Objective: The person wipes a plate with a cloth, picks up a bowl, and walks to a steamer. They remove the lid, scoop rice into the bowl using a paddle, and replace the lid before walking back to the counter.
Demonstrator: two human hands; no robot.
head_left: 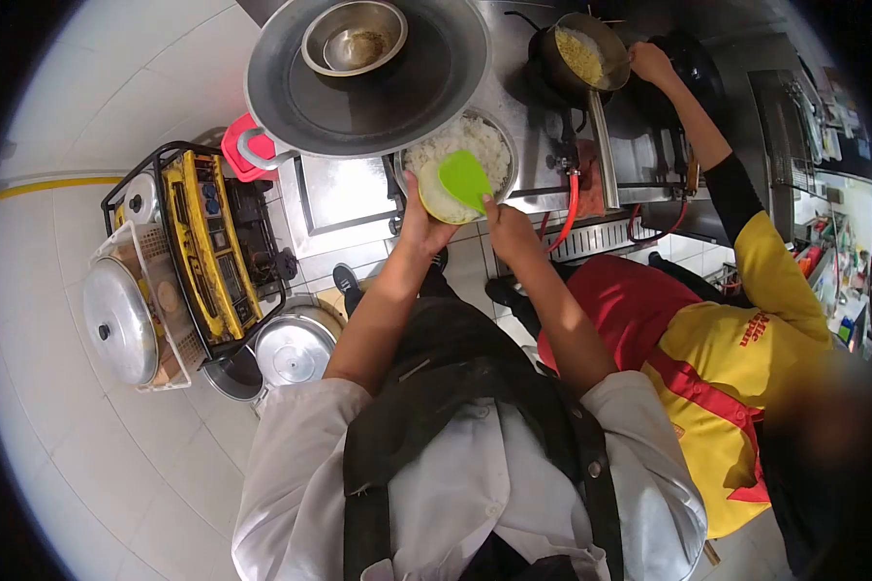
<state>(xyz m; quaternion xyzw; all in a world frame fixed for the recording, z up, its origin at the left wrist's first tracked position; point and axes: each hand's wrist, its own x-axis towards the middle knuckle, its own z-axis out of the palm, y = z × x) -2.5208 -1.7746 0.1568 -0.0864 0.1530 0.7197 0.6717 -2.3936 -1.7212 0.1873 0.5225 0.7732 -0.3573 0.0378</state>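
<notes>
a small bowl [440, 200] heaped with white rice is gripped from below by the left hand [419, 221], just beside the rim of a steel rice basin [503, 165] on the steel bench [344, 189]. a green rice paddle [465, 179] is clasped by the right hand [507, 228] and laid against the bowl's rice. a large grey pan [358, 107] carrying a small steel bowl [355, 37] is set beside the basin. a co-worker's hand [649, 60] is placed at a dark wok [576, 53] of yellow rice.

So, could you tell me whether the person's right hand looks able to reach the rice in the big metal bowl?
Probably yes: the right hand holds the green paddle right at the rim of the rice bowl, over the small bowl in the left hand; nothing blocks it.
</notes>
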